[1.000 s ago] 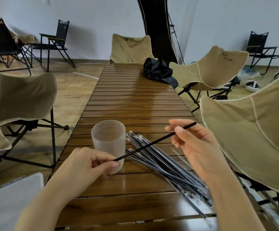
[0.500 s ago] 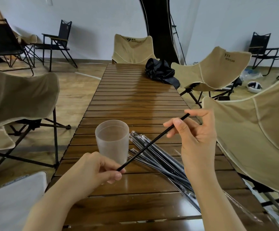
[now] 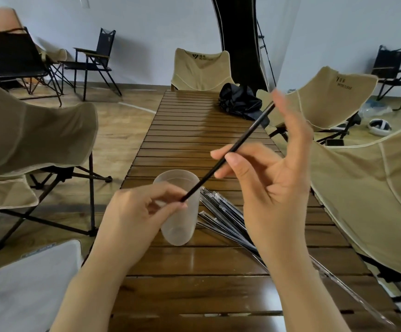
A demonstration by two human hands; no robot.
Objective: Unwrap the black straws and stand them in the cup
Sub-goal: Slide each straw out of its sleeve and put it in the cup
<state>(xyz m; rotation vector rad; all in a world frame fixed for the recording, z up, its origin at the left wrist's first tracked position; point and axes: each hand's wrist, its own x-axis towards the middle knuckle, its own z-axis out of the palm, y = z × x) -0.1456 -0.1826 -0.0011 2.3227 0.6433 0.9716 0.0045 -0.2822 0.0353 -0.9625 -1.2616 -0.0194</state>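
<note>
A bare black straw (image 3: 240, 142) slants steeply from lower left to upper right above the table. My left hand (image 3: 137, 214) pinches its lower end just in front of the frosted plastic cup (image 3: 182, 221), which stands upright and holds nothing. My right hand (image 3: 276, 185) pinches the straw's middle between thumb and forefinger, the other fingers spread upward. A pile of several wrapped black straws (image 3: 223, 216) lies on the wooden slat table (image 3: 194, 130) to the right of the cup, partly hidden by my right hand.
A black bag (image 3: 240, 101) lies at the table's far right. Beige folding chairs (image 3: 352, 188) stand close on the right, left and far end. A white surface (image 3: 27, 288) is at the lower left. An empty clear wrapper (image 3: 352, 295) trails off the table's right edge.
Both hands have risen and tipped the straw steeper, its lower end moving over toward the cup's rim. My right hand's outer fingers have spread open.
</note>
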